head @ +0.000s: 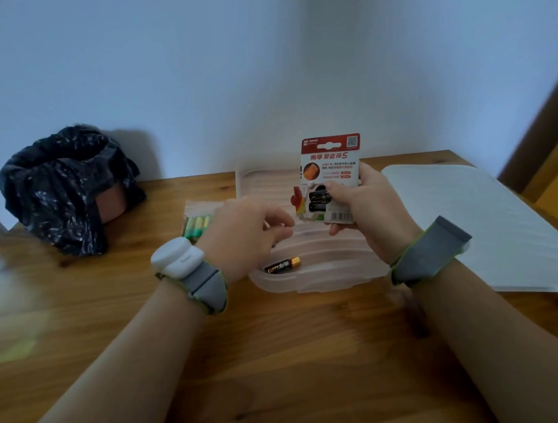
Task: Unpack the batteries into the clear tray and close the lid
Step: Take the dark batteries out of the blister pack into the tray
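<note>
My right hand point(367, 201) holds a red and white battery blister pack point(332, 163) upright over the clear tray point(322, 274). The pack's back is torn open and two black batteries point(318, 200) show inside it. My left hand point(249, 230) hovers over the tray just left of the pack, fingers curled and blurred; whether it holds anything is unclear. One black and gold battery point(282, 265) lies in the tray near its front left corner.
A clear bag of green batteries point(197, 224) lies left of the tray. The translucent white lid point(492, 224) lies flat at the right. A crumpled black plastic bag point(65, 188) over a brown object sits at the back left of the wooden table point(282, 361).
</note>
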{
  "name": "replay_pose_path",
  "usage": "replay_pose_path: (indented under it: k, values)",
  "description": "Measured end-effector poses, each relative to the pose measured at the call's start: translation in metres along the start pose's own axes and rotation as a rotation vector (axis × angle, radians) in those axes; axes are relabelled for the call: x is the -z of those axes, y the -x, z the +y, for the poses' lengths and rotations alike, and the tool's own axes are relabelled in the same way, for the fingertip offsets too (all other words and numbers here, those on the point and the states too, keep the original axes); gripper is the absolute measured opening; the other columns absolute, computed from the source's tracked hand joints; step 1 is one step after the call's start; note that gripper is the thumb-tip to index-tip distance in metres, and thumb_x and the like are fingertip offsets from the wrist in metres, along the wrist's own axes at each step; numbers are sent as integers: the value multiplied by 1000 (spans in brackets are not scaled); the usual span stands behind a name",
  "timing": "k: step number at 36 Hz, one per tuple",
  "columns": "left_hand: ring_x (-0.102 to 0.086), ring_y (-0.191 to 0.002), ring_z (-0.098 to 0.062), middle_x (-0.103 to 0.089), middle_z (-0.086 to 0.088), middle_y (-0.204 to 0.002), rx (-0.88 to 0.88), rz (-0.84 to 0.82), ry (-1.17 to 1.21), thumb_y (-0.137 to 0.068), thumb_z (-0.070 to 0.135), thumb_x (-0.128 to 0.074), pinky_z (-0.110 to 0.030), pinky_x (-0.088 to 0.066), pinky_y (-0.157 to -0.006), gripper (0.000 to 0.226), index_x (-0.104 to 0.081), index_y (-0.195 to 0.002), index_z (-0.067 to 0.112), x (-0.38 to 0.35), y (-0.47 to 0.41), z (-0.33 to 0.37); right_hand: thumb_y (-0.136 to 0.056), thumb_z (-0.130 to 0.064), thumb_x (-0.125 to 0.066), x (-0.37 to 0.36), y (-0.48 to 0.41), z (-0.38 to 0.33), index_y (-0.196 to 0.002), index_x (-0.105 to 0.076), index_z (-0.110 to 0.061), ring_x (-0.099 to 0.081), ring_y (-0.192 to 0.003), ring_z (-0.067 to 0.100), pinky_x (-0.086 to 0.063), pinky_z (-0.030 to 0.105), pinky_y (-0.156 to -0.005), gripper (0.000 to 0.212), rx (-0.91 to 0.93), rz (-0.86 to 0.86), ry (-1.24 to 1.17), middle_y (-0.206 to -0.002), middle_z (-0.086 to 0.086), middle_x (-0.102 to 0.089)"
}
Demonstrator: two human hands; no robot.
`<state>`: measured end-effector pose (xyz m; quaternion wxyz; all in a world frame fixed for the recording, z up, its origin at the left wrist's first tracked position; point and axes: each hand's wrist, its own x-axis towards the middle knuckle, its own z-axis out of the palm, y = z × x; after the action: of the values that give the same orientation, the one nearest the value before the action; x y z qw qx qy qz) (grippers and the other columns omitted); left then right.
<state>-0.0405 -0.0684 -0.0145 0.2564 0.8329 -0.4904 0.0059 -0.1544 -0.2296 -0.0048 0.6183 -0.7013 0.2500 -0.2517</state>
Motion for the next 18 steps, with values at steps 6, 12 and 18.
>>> replay_pose_path:
  k: [6, 12, 18]
  values:
    - [-66, -85, 0, -74, 17, -92, 27, -79, -43, -86, 37, -72, -25, -56, -87, 17, -73, -103, 36, -2, -7, 0, -103, -10, -61, -1, 0, 1, -132, -57, -16, -75, -98, 31, -62, 37, -57, 30, 5, -12, -16, -120, 9, -70]
    - [-68, -82, 0, -73, 18, -83, 61, -99, -102, -80, 41, -77, -29, -58, -84, 14, -76, -91, 34, -4, -12, -1, -102, -11, -62, -2, 1, 1, -134, -56, -16, -76, -97, 29, -63, 38, -58, 32, 12, -34, -18, -120, 9, -70]
    - [-65, -82, -1, -71, 20, -83, 54, -112, -152, -79, 47, -76, -29, -58, -84, 15, -78, -90, 38, -3, -12, 2, -102, -9, -62, -3, 0, 1, -133, -56, -14, -77, -93, 27, -63, 38, -57, 32, 13, -40, -20, -120, 9, -70]
